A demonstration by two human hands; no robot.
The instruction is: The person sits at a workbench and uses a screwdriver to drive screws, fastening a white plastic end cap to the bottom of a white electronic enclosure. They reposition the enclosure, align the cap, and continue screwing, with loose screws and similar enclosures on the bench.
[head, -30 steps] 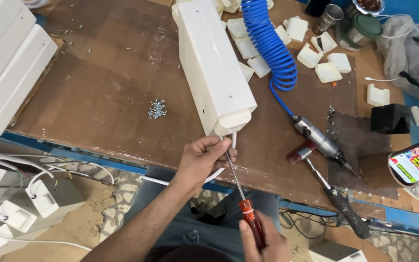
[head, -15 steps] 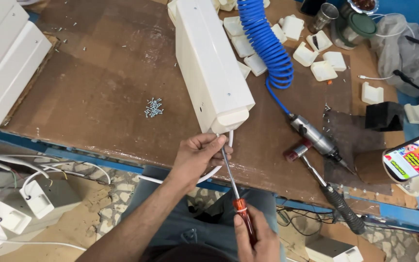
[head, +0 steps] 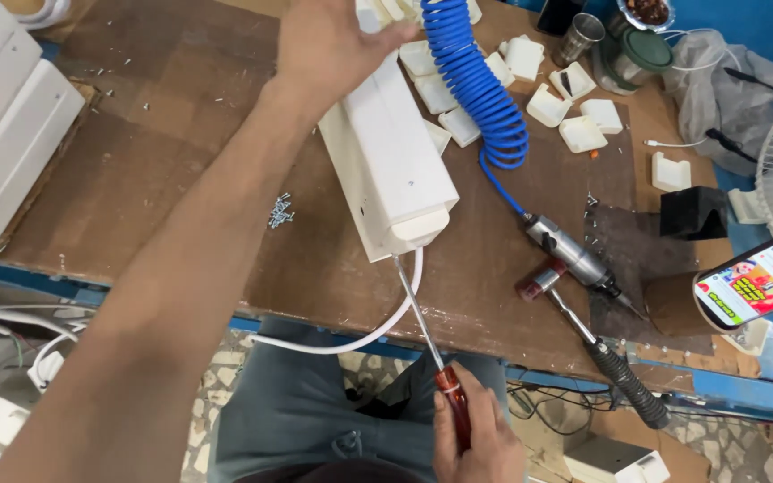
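Red-handled screwdriver (head: 431, 344) is sitting in the right hand (head: 479, 436), nearest to the camera; the fingers (head: 458, 420) are wrapping tightly around the handle, and the long steel shaft is running up from them to the near end of the white plastic housing (head: 395, 161). A white cable (head: 364, 331) is coming out of that same end and curving down toward the person's lap. The housing is lying on the brown wooden bench (head: 136, 170), just beyond the screwdriver tip. It looks stiff, hollow and probably light, with smooth walls that could slip, so holding it across the top near the far end seems the safest. The left hand (head: 328, 45) is doing this, pressing down on the far part; how its fingers are set cannot be told, because they are hidden behind the hand.

Counting: one screwdriver, one housing under the hands, one small heap of screws (head: 279, 211) left of the shaft, one hammer (head: 597, 349) and one air tool (head: 574, 259) on a blue coiled hose (head: 480, 80) to the right. Farther away, about ten small white plastic caps (head: 583, 134) are lying scattered.
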